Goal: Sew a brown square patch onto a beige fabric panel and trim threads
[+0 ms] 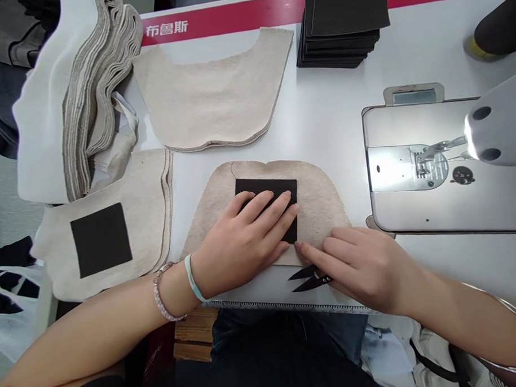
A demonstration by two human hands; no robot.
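Note:
My left hand [251, 233] lies flat, fingers stretched out, over a black square patch [266, 185]. The patch rests on a beige fabric piece [320, 200] with a curved outline, and its lower left part is hidden under my hand. A loose thread [232, 169] curls from the patch's upper left corner. Tucked in my right hand [366, 263] is a pair of black thread snips [305, 279], blades pointing left and apart. The right index fingertip touches the fabric close to the patch's lower right corner.
On the right stands a sewing machine [415, 210] with its lamp lit. Black pieces [341, 44] are stacked at the back. Beige pieces [216, 99] lie behind my hands. To the left are beige pieces [146, 220] bearing a black square [101, 239], beside a tall fabric stack [83, 109].

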